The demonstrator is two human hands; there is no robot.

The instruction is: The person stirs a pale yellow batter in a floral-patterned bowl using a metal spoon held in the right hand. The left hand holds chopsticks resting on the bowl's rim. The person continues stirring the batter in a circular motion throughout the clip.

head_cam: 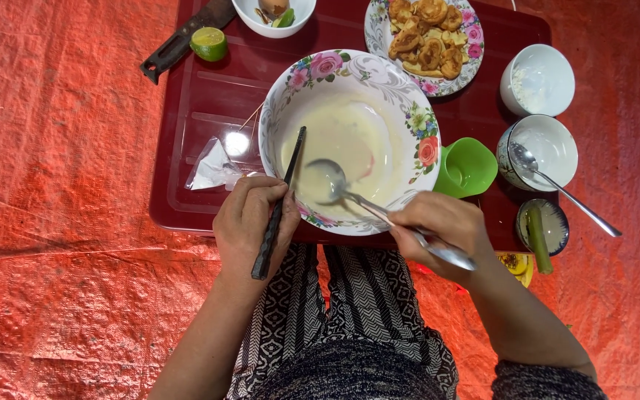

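Lap: patterned black-and-white trousers (350,296) lie nearest, at 6 o'clock, between the two forearms.
Left hand: the left hand (250,222) at 7 o'clock of the bowl is closed around dark chopsticks (279,204), thumb and fingers wrapped on the lower half.
Chopsticks: long axis runs from 7 o'clock at the butt to 1 o'clock at the tips; the tips cross the near-left rim and reach into the batter.
Right hand: the right hand (438,226) at 5 o'clock of the bowl is pinched on the handle of a metal spoon (350,194).
Spoon: handle runs from 4 o'clock toward 10 o'clock; the scoop rests in the batter just right of the chopstick tips, so both tools meet near the bowl's near-centre.
Bowl: the large flowered bowl (420,126) sits on the red table (187,111), directly ahead of both hands, each about equally near; it holds pale, thin batter (342,133).
Right of bowl: green cup (472,167) touching the rim at 3 o'clock; beyond it small bowls, one with a second spoon (564,194).
Left of bowl: a clear plastic bag (212,169) at 9 o'clock.
Far edge: plate of fried pieces (427,37) at 1 o'clock, a lime half (209,43) and a knife (183,37) at 11 o'clock.
Floor: orange tarpaulin (53,185) all round.
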